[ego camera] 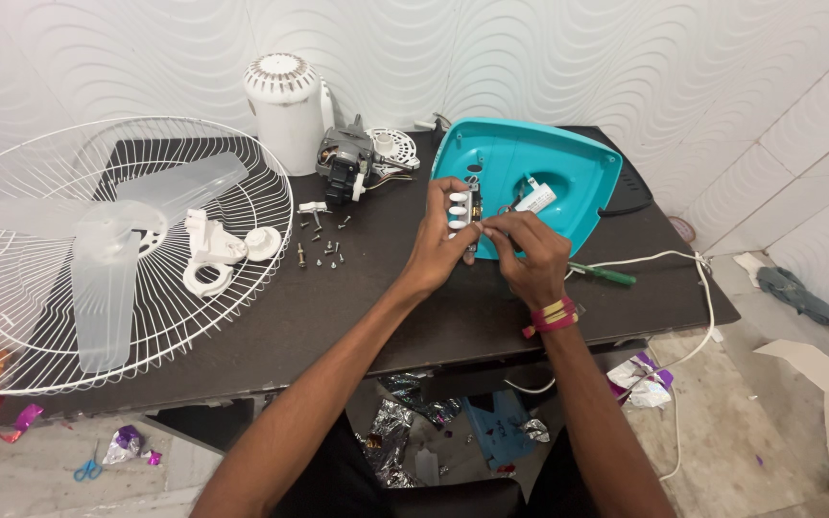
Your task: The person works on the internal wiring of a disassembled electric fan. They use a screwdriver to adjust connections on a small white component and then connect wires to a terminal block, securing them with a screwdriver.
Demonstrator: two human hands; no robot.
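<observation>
From the head view, your left hand [438,245] is closed around the push-button switch block [464,213], held above the table [414,307] just in front of the teal fan base [520,173] near the far edge; your right hand [530,254] pinches at its side. The block's thin wires could tear if you tug; the loose screws [323,251] lying left of your hands could roll off the table if knocked.

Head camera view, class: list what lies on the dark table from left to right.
Wire fan guard → clear fan blade → white plastic bracket → loose screws → fan motor → left hand → right hand → green-handled screwdriver.
</observation>
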